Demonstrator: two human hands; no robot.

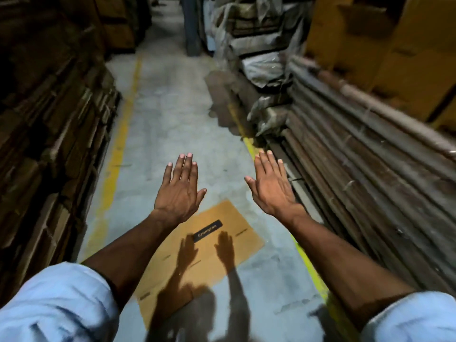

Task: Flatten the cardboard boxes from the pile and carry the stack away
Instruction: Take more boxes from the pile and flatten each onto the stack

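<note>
Below, flattened cardboard box (pixel 197 253) lies on floor; left hand (pixel 179 193) and right hand (pixel 271 187) spread above.

Dim aisle, yellow-lined concrete floor (pixel 172 99)

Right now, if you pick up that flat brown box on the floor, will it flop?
The flat cardboard box will probably stay fairly stiff yet bend along its creases. It looks thin, so likely light. Lying flush on the floor, its edge may be fiddly to lift.
</note>
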